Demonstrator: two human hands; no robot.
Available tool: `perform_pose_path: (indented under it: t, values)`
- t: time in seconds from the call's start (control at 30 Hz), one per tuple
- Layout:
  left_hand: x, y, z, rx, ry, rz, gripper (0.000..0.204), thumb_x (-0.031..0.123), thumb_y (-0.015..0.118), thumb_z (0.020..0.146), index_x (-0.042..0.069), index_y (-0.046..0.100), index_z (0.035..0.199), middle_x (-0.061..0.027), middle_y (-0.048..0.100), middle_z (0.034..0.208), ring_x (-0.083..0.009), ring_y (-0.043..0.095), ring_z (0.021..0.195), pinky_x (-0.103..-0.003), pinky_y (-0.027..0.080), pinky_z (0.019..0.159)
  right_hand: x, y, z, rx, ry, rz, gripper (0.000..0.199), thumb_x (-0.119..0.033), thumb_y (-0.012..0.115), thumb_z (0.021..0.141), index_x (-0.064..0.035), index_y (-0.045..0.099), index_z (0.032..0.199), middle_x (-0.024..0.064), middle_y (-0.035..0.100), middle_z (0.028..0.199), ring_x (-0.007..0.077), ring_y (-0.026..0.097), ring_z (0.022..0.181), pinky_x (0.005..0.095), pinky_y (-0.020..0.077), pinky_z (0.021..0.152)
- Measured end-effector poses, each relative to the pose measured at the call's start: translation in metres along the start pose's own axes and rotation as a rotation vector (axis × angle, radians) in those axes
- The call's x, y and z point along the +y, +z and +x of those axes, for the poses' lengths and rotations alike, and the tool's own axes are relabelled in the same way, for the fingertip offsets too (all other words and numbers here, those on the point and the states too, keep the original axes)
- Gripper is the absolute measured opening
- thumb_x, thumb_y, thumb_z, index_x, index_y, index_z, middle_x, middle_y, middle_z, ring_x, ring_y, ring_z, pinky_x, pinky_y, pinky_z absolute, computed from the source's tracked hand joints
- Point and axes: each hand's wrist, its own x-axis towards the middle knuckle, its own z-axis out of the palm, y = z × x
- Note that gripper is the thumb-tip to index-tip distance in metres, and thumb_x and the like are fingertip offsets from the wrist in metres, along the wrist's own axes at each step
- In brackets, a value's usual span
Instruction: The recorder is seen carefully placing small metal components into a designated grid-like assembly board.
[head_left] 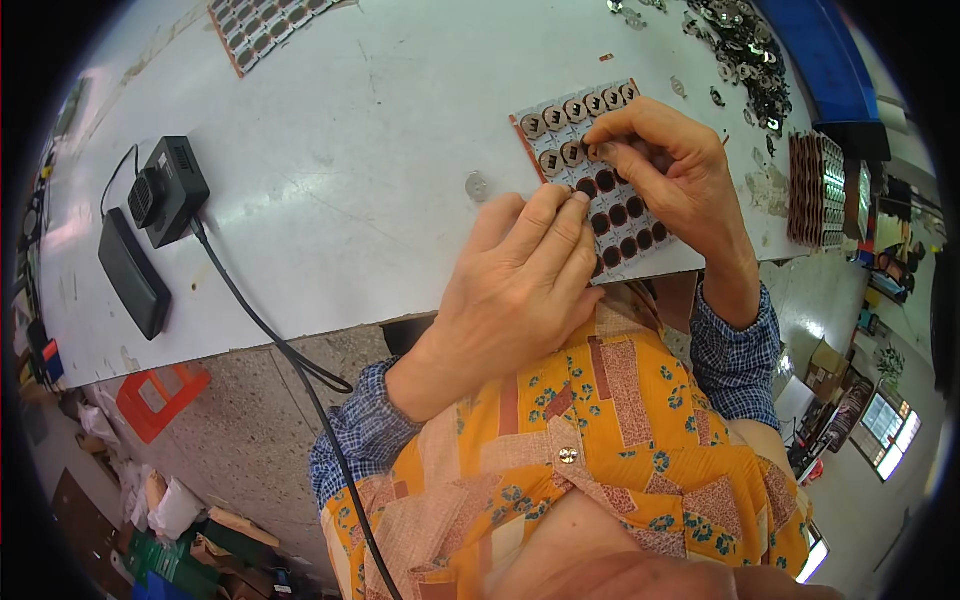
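A panel of small circuit boards [603, 205] lies at the table's front edge, with rows of dark round spots. Round silvery metal clips [554, 118] sit on the spots in its far rows. My right hand [680, 170] is over the panel, thumb and index finger pinched on a small metal clip, mostly covered by the fingertips, at the second row. My left hand [520, 270] lies along the panel's left side, fingers stretched out and fingertips touching the board beside a dark spot. It covers part of the panel's near left side.
Loose metal clips [745, 55] are heaped at the far right, beside a blue bin [820, 60]. A stack of panels [815, 190] stands at the right edge. Another panel [262, 30] lies far left. A black device with a cable [175, 190] and a black slab [135, 275] lie left.
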Motion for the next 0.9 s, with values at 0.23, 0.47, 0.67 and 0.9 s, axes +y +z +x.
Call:
perform_pose_path:
  t: [0.23,0.47,0.67,0.9]
  values:
    - [0.002,0.003,0.002,-0.003,-0.016,-0.067,0.060,0.022,0.092,0.067,-0.009,0.074,0.115,-0.0243,0.073,0.136,-0.0396,0.067,0.134,-0.053,0.055,0.110,0.000,0.010,-0.009,0.098,0.148,0.024,0.014,0.005,0.073,0.103,0.0017,0.079,0.115,-0.0036,0.073,0.099,0.0002,0.062,0.077,0.0186,0.0492,0.066]
    - [0.005,0.008,0.000,0.020,-0.025,-0.079,0.060,0.018,0.090,0.066,-0.012,0.072,0.115,-0.0276,0.072,0.136,-0.0433,0.067,0.136,-0.056,0.055,0.114,0.012,0.010,-0.009,0.081,0.022,0.069,0.016,0.008,0.073,0.101,0.0007,0.079,0.113,-0.0010,0.071,0.099,0.0015,0.063,0.081,0.0204,0.0482,0.065]
    - [0.003,0.011,-0.002,0.064,-0.019,-0.094,0.057,0.016,0.088,0.068,-0.012,0.072,0.114,-0.0283,0.073,0.134,-0.0444,0.067,0.135,-0.056,0.055,0.113,-0.015,0.016,-0.010,0.157,-0.026,-0.247,0.016,0.009,0.076,0.097,0.0014,0.078,0.111,0.0029,0.071,0.095,0.0050,0.062,0.076,0.0232,0.0479,0.063]
    - [-0.001,0.018,-0.007,0.109,0.049,-0.075,0.045,0.013,0.085,0.073,-0.008,0.073,0.110,-0.0243,0.075,0.120,-0.0431,0.072,0.122,-0.058,0.056,0.111,-0.036,0.048,0.018,0.068,-0.260,-0.150,0.025,0.002,0.084,0.087,-0.0022,0.078,0.111,0.0094,0.072,0.091,0.0181,0.067,0.071,0.0296,0.0532,0.064]
